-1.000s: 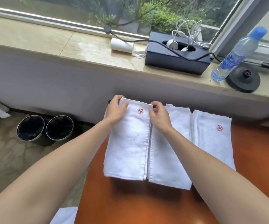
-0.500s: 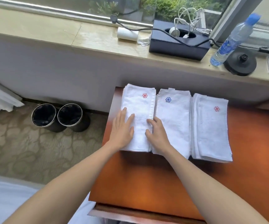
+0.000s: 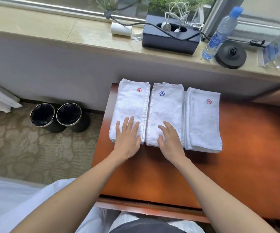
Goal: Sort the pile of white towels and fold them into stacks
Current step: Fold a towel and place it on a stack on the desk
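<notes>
Below the window ledge [image 3: 85, 33], your orange-brown table [image 3: 245, 148] fills centre frame with three folded towel stacks side by side. Your left hand [image 3: 127, 140] lies flat, fingers straight, on the left stack [image 3: 132, 105]; your right hand [image 3: 171, 140] rests loosely spread on the middle stack [image 3: 167, 108], gripping nothing, beside the right stack [image 3: 203, 120].

Table [image 3: 236, 148]: three towel stacks lie in a row along its 12 o'clock edge.

- Left stack [image 3: 130, 105] at 11 o'clock, at the table's left edge.
- Middle stack [image 3: 167, 111] at 12 o'clock, touching the left stack.
- Right stack [image 3: 203, 121] at 1 o'clock, just beside the middle one and set slightly nearer.

Left hand [image 3: 127, 140] lies flat on the 6 o'clock end of the left stack. Right hand [image 3: 171, 140] lies flat on the 6 o'clock end of the middle stack.

Windowsill [image 3: 51, 29] runs behind the table, 12 o'clock side. On it, left to right: paper roll [image 3: 121, 29], box [image 3: 169, 39] with cables [image 3: 177, 15] in it, bottle [image 3: 219, 32], round base [image 3: 230, 55] just right of the bottle.

Floor, 9 o'clock of the table: two bins [image 3: 42, 116] side by side, rims touching.
</notes>
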Action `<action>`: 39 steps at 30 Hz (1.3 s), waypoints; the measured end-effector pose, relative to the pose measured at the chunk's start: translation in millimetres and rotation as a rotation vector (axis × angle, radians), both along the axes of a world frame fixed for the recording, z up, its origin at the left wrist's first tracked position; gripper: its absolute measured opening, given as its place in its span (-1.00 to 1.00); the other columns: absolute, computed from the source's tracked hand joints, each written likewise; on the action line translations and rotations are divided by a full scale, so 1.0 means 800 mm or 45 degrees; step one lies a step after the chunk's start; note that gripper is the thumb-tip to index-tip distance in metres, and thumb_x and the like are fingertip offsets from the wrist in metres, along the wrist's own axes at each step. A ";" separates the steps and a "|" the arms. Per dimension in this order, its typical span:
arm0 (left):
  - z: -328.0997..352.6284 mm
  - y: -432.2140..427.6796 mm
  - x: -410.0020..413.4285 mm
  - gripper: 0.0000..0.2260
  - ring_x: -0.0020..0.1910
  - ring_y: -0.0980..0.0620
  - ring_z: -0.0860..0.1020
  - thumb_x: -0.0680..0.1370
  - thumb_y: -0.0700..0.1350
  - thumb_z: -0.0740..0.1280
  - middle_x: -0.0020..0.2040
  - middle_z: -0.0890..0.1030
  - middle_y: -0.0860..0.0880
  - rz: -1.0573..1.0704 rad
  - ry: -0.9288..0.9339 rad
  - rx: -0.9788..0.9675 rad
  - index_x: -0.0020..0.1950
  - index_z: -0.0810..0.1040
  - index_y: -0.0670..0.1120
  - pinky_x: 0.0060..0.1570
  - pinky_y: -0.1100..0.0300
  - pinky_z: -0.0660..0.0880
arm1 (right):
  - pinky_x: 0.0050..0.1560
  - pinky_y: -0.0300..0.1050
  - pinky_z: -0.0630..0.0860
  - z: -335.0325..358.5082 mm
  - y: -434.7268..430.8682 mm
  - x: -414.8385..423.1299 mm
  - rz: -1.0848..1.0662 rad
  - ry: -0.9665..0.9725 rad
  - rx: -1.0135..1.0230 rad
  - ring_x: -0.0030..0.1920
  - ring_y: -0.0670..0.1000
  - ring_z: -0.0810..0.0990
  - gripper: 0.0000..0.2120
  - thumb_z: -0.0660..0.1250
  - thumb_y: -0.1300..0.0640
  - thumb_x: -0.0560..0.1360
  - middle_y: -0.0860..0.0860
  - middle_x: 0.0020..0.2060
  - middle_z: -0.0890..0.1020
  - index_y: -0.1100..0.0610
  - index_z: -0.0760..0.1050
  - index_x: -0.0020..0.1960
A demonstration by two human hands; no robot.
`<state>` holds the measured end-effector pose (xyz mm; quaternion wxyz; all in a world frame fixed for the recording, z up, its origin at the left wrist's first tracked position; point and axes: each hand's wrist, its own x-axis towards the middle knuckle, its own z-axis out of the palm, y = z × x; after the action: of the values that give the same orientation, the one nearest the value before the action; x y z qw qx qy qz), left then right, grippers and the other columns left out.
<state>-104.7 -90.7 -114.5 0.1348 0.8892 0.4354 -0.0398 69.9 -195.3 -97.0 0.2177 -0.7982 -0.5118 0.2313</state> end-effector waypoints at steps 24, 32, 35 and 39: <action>-0.012 -0.123 0.349 -0.61 0.41 0.10 0.43 0.67 -0.07 0.31 0.39 0.47 0.03 0.718 -0.838 -0.830 0.46 0.31 -0.08 0.37 0.34 0.37 | 0.32 0.03 0.52 -0.059 -0.084 0.335 -0.508 0.901 -0.132 0.32 -0.02 0.55 -0.17 0.60 -0.09 0.43 0.04 0.39 0.52 0.11 0.21 0.49; -0.046 -0.138 0.373 -0.40 0.30 0.21 0.54 0.57 0.13 0.45 0.33 0.54 0.19 0.823 -0.915 -1.022 0.51 0.29 0.01 0.24 0.32 0.43 | 0.34 0.05 0.56 -0.090 -0.101 0.358 -0.418 1.250 0.012 0.29 -0.08 0.63 -0.33 0.56 -0.04 0.50 -0.06 0.32 0.62 0.04 0.33 0.49; -0.051 -0.150 0.373 -0.42 0.22 0.42 0.53 0.57 0.09 0.46 0.29 0.55 0.25 0.787 -0.932 -1.061 0.51 0.30 0.03 0.08 0.55 0.43 | 0.31 -0.05 0.56 -0.091 -0.115 0.363 -0.405 1.218 0.012 0.27 -0.14 0.63 -0.37 0.53 0.02 0.54 -0.09 0.31 0.62 0.02 0.32 0.50; -0.053 -0.165 0.372 -0.37 0.27 0.28 0.56 0.52 0.14 0.49 0.32 0.59 0.16 0.760 -0.886 -1.122 0.50 0.33 0.01 0.35 0.20 0.48 | 0.29 -0.12 0.55 -0.081 -0.139 0.368 -0.413 1.224 -0.012 0.25 -0.17 0.63 -0.38 0.51 0.02 0.55 -0.10 0.31 0.61 0.01 0.30 0.50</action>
<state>193.3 -223.0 -157.0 0.6270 0.5516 0.5379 0.1154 364.2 -306.2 -161.6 0.4580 -0.6718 -0.2222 0.5381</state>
